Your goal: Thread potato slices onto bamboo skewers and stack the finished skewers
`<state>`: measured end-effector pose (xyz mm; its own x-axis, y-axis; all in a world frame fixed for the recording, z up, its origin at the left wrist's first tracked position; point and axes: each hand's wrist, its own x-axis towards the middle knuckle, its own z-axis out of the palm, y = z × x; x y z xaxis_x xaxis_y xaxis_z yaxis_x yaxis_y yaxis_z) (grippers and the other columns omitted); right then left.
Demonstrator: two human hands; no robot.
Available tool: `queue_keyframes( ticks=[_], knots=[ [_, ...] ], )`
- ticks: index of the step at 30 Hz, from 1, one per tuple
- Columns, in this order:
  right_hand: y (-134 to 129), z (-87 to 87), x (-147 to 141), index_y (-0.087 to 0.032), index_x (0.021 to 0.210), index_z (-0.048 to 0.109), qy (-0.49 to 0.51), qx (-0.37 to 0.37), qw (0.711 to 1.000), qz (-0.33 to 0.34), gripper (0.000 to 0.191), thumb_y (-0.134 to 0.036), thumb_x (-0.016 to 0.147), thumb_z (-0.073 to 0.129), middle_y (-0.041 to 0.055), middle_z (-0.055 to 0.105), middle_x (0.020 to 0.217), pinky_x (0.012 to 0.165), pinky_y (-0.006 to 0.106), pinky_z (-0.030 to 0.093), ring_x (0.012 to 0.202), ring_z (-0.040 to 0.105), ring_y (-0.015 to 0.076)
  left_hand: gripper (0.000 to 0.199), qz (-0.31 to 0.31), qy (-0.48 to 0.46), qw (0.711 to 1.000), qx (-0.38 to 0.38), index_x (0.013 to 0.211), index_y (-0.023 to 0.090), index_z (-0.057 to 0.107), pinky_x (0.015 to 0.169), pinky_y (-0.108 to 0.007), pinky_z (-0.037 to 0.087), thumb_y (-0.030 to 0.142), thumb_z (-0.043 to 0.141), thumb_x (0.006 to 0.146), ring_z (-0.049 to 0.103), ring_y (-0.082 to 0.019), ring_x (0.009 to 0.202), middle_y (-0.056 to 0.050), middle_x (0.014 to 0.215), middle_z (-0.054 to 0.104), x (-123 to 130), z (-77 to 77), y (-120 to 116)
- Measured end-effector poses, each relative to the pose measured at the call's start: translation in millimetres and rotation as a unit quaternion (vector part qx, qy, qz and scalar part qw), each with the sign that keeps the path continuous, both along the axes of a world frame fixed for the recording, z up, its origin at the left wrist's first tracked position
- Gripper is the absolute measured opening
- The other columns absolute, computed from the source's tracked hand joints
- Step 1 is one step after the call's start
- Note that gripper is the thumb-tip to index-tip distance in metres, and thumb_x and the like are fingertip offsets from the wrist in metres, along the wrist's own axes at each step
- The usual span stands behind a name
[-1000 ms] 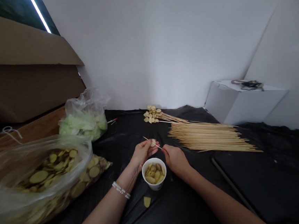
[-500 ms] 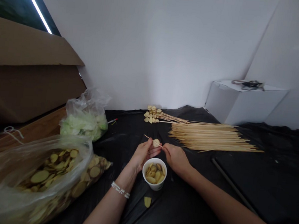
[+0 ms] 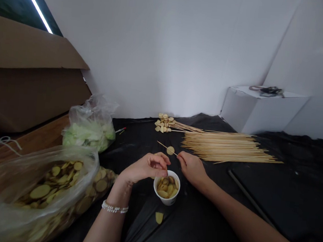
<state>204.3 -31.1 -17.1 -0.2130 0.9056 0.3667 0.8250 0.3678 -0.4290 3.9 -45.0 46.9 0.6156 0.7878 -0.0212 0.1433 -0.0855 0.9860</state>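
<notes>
My right hand (image 3: 192,169) is closed on a thin wooden skewer (image 3: 162,145) that points up to the left. One round yellow slice (image 3: 170,150) is threaded on it. My left hand (image 3: 149,166) hovers at the upper left rim of a white paper cup (image 3: 166,201) full of yellow slices (image 3: 168,187). Its fingers are apart and curved, with nothing visible between them. A loose cut slice (image 3: 159,218) lies on the black sheet (image 3: 186,228) in front of the cup.
Bare skewers (image 3: 227,147) lie at the back right, beside skewers with slices on their tips (image 3: 163,123). A large open bag of slices (image 3: 90,160) and a bag of pale green pieces (image 3: 89,133) stand left. Behind are a cardboard box (image 3: 27,98) and a white box (image 3: 264,111).
My left hand has let go of the skewer and slice and moved down and left to the cup. My right hand still holds the skewer in nearly the same place.
</notes>
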Motion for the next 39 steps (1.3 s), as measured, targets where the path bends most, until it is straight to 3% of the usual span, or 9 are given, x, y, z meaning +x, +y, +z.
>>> queue_keyframes(
  ticks=[5,9,12,18,26,30,32,34,39],
  knots=[
    [-0.2,-1.1,0.1,-0.02,0.08,0.058,0.001,0.008,1.0,-0.003,0.024,-0.026,0.094,0.039,0.0009,0.065,0.077,0.063,0.023,0.031,0.071,0.059,0.0125,0.015,-0.096,0.11,0.984,0.103,0.078,0.019,0.071,0.098,-0.035,0.035,0.028,0.075,0.067,0.043,-0.025,0.123,-0.01,0.121,0.055,-4.1,10.6,-5.2],
    [0.6,-2.4,0.7,-0.02,0.085,0.059,0.008,0.008,1.0,0.007,0.022,-0.026,0.094,0.04,0.0013,0.066,0.081,0.065,0.023,0.032,0.075,0.059,0.0128,0.019,-0.1,0.195,0.962,0.163,0.086,0.022,0.073,0.099,-0.035,0.035,0.026,0.074,0.067,0.039,-0.026,0.128,-0.008,0.123,0.057,-4.4,14.0,-8.5],
    [0.8,-1.8,0.5,-0.02,0.086,0.059,0.009,0.004,1.0,0.012,0.023,-0.026,0.094,0.039,0.0019,0.066,0.082,0.066,0.022,0.033,0.077,0.06,0.0134,0.014,-0.101,0.201,0.958,0.18,0.083,0.022,0.073,0.096,-0.035,0.037,0.026,0.072,0.069,0.044,-0.026,0.124,-0.007,0.114,0.063,-2.7,14.7,-10.2],
    [-0.3,-0.1,-0.3,-0.02,0.085,0.059,0.006,-0.004,1.0,0.014,0.023,-0.026,0.094,0.039,0.002,0.067,0.083,0.068,0.022,0.034,0.079,0.06,0.0136,0.007,-0.099,0.159,0.972,0.145,0.076,0.02,0.071,0.09,-0.032,0.042,0.021,0.071,0.069,0.05,-0.025,0.118,-0.008,0.111,0.064,0.8,16.2,-13.0],
    [-0.5,0.7,0.2,-0.02,0.083,0.059,0.001,-0.002,1.0,0.005,0.022,-0.026,0.094,0.04,0.002,0.066,0.081,0.065,0.023,0.032,0.075,0.06,0.0131,0.009,-0.065,0.04,0.996,0.043,0.078,0.016,0.066,0.092,-0.035,0.042,0.022,0.07,0.072,0.054,-0.025,0.113,-0.013,0.126,0.057,-2.8,17.2,-11.8],
    [-0.2,0.3,-0.3,-0.02,0.083,0.059,0.006,0.001,1.0,0.007,0.023,-0.027,0.094,0.04,0.0022,0.067,0.082,0.066,0.023,0.033,0.076,0.06,0.0134,0.012,-0.018,-0.027,0.999,-0.018,0.08,0.016,0.06,0.081,-0.033,0.046,0.024,0.067,0.076,0.062,-0.021,0.094,-0.012,0.106,0.067,-4.9,14.8,-11.7],
    [0.1,-0.4,-0.3,-0.02,0.084,0.059,0.01,0.003,1.0,0.009,0.023,-0.027,0.094,0.04,0.0022,0.067,0.082,0.067,0.023,0.033,0.077,0.06,0.0136,0.012,-0.022,-0.028,0.999,-0.027,0.083,0.016,0.059,0.076,-0.032,0.047,0.025,0.065,0.078,0.064,-0.019,0.084,-0.01,0.092,0.07,-4.5,15.4,-12.5],
    [0.3,-0.8,-0.2,-0.02,0.084,0.059,0.009,0.002,1.0,0.009,0.022,-0.027,0.094,0.04,0.0022,0.067,0.082,0.066,0.023,0.033,0.077,0.06,0.0137,0.013,-0.043,-0.003,0.999,-0.002,0.088,0.016,0.061,0.077,-0.032,0.048,0.025,0.064,0.079,0.064,-0.02,0.084,-0.01,0.088,0.069,-2.5,17.9,-13.7],
    [-0.2,0.3,0.4,-0.021,0.082,0.059,0.0,-0.005,1.0,0.006,0.023,-0.027,0.094,0.04,0.0016,0.066,0.08,0.064,0.023,0.032,0.074,0.06,0.0132,0.013,-0.075,0.142,0.971,0.175,0.085,0.02,0.073,0.096,-0.034,0.039,0.023,0.067,0.074,0.055,-0.022,0.105,-0.008,0.11,0.061,4.1,23.5,-17.0]
  ],
)
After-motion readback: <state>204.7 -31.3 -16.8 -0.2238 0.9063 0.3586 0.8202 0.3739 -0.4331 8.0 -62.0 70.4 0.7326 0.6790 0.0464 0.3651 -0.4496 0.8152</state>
